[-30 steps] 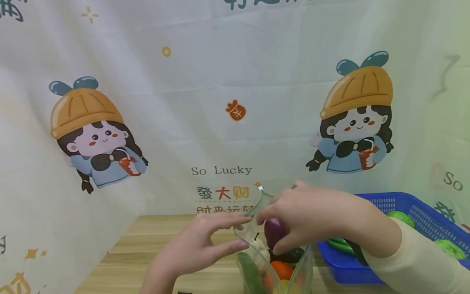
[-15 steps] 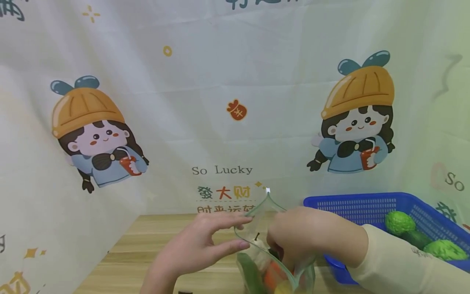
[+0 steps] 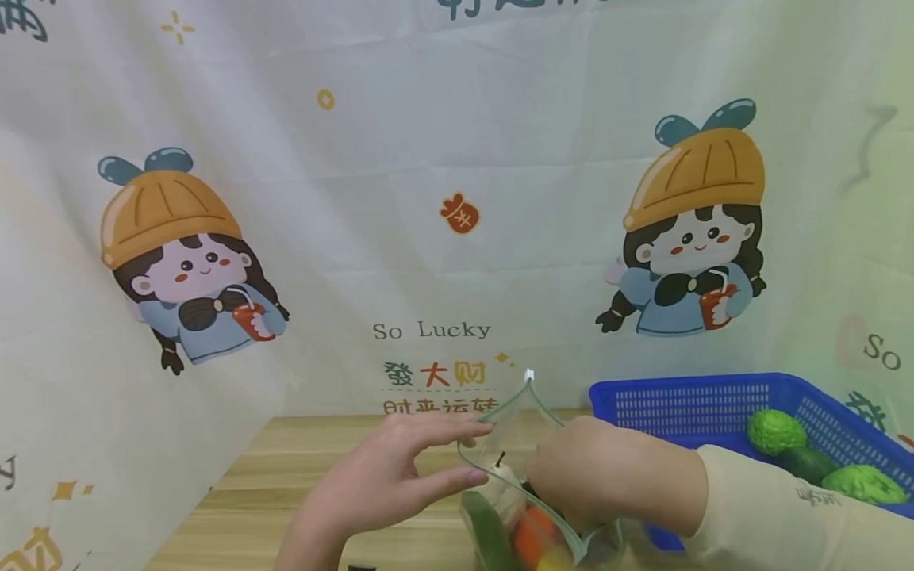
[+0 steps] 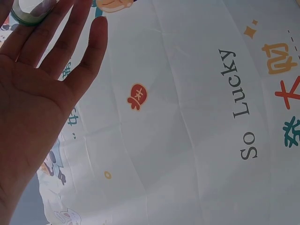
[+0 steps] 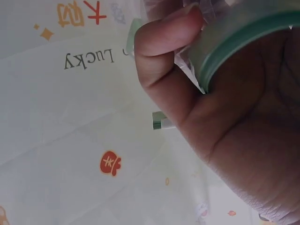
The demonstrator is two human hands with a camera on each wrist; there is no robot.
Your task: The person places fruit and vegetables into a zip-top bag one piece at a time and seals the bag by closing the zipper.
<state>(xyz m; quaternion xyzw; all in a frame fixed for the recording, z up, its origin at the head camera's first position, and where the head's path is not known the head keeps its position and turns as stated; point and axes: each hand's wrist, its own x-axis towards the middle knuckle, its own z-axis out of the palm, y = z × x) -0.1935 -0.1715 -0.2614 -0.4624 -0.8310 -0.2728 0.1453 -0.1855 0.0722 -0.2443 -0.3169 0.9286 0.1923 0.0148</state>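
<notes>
A clear zip bag with a green-edged mouth and white slider stands in front of me. Inside are a green cucumber-like vegetable, a pale ribbed one with a dark stem, an orange-red round one and something yellow. My left hand touches the bag's left rim with fingers and thumb extended; in the left wrist view its fingers are straight. My right hand reaches into the bag's mouth, thumb bent by the green rim. Its fingertips and the purple eggplant are hidden.
A blue plastic basket stands at the right, holding bumpy light-green vegetables and a dark-green one. The wooden tabletop meets a printed cloth backdrop. A small dark object shows at the bottom edge.
My right hand has gone down into the bag with the purple eggplant, now out of sight. The bag's slider end has shifted slightly right. My left hand has stayed at the rim.
</notes>
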